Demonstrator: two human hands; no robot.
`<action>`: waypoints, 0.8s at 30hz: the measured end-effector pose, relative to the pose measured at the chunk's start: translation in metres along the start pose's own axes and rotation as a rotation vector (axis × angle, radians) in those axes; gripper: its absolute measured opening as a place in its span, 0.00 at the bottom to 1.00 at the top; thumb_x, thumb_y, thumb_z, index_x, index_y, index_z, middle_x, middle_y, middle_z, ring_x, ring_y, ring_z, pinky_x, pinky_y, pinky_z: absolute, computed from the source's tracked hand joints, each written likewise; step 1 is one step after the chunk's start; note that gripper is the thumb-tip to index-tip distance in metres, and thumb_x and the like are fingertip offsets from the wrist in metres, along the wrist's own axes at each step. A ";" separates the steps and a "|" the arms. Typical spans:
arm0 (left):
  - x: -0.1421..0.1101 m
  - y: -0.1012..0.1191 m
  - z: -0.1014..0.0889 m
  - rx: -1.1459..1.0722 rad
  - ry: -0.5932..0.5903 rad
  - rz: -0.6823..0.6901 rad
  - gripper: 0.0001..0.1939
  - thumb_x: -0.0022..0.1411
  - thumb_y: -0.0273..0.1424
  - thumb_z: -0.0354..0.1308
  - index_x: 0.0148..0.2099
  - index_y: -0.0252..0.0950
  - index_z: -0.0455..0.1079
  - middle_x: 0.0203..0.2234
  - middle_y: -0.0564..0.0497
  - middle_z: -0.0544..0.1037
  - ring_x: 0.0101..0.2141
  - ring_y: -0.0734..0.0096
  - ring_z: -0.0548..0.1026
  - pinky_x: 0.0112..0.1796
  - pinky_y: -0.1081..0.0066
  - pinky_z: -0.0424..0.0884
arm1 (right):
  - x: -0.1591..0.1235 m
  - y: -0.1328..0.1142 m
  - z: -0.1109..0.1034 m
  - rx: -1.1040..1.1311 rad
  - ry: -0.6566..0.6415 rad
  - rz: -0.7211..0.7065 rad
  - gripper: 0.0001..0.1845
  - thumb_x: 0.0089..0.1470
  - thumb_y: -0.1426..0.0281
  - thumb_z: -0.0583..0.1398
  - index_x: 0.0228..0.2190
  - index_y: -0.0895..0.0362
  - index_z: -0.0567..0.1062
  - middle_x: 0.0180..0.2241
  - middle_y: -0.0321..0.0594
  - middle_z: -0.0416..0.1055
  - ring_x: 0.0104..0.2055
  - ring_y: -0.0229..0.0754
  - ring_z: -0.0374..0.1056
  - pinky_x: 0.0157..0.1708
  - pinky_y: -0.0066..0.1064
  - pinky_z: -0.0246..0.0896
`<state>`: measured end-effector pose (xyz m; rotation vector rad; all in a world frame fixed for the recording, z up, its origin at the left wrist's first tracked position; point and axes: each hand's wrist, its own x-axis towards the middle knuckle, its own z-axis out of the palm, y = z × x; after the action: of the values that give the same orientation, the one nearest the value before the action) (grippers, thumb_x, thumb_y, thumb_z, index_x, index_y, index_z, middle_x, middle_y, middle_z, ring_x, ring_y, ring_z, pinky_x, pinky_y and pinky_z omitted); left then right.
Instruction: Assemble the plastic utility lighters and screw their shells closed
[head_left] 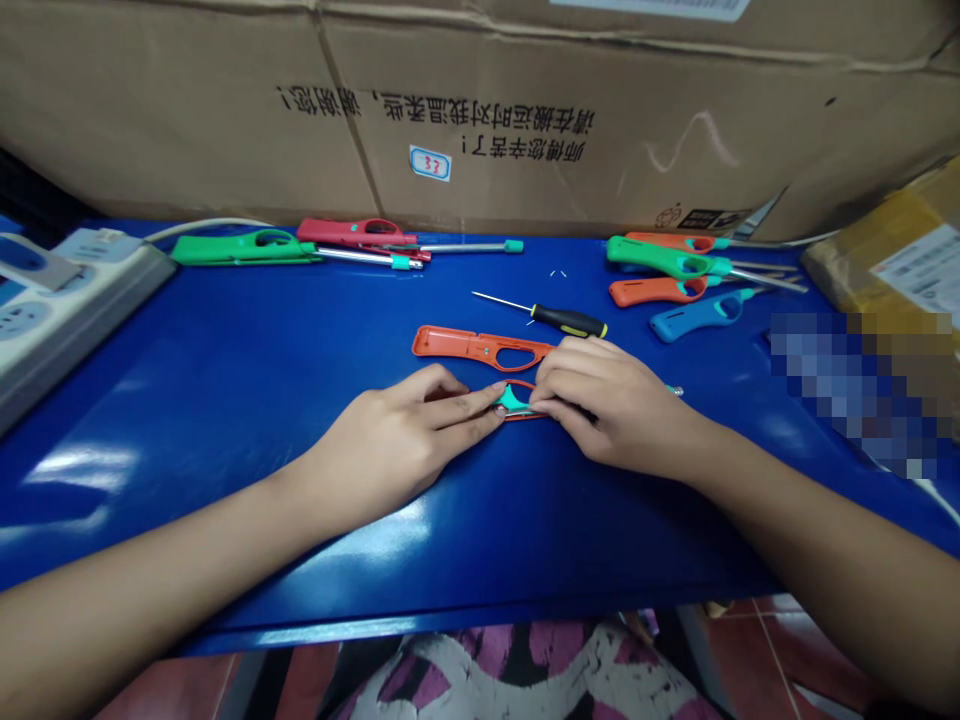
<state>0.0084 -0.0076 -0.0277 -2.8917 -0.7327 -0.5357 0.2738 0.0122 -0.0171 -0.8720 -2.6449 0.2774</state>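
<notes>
An orange gas lighter half-shell (517,417) lies on the blue table between my hands, with a turquoise trigger (513,399) in its loop. My left hand (401,430) comes in from the left, its fingertips closed on the shell and pressing at the trigger. From the right, my right hand (607,400) pinches the shell by the loop's other end and covers much of it. A metal tip (677,391) shows past my right hand. Just beyond lies the other orange half-shell (450,344), hollow side up, its right end close to my right fingers.
A black-and-yellow screwdriver (568,320) lies behind the half-shells. Green (240,248) and red lighters (352,232) rest at back left; several more, including a blue lighter (694,316), lie at back right. A power strip (67,300) stands left, a large carton (480,180) behind.
</notes>
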 end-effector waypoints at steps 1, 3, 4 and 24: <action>0.000 0.000 0.000 -0.004 0.007 -0.005 0.17 0.73 0.28 0.51 0.60 0.37 0.73 0.56 0.50 0.78 0.46 0.62 0.76 0.40 0.66 0.78 | 0.000 0.000 0.001 0.010 -0.001 0.008 0.12 0.67 0.70 0.53 0.33 0.57 0.74 0.34 0.43 0.73 0.38 0.44 0.64 0.42 0.38 0.60; 0.000 0.000 0.000 -0.015 0.006 -0.012 0.17 0.73 0.27 0.51 0.60 0.38 0.73 0.56 0.49 0.78 0.46 0.63 0.76 0.40 0.66 0.78 | 0.000 0.001 0.001 0.007 -0.011 0.011 0.12 0.67 0.70 0.53 0.33 0.57 0.73 0.33 0.42 0.72 0.37 0.44 0.64 0.41 0.37 0.60; 0.001 0.000 0.000 -0.023 -0.002 -0.012 0.17 0.73 0.27 0.52 0.60 0.38 0.72 0.56 0.49 0.78 0.46 0.63 0.76 0.40 0.66 0.78 | 0.000 0.001 0.001 -0.006 -0.014 0.006 0.12 0.67 0.70 0.53 0.33 0.57 0.73 0.34 0.42 0.72 0.37 0.44 0.64 0.41 0.37 0.61; 0.007 0.010 0.002 -0.013 -0.034 -0.165 0.11 0.72 0.28 0.52 0.52 0.35 0.73 0.53 0.48 0.78 0.45 0.58 0.74 0.37 0.64 0.77 | -0.001 -0.005 -0.001 -0.155 0.030 -0.025 0.14 0.69 0.70 0.51 0.36 0.58 0.75 0.38 0.45 0.75 0.41 0.44 0.71 0.38 0.34 0.65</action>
<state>0.0198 -0.0127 -0.0273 -2.8753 -0.9826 -0.5116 0.2724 0.0080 -0.0154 -0.8825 -2.6750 0.0534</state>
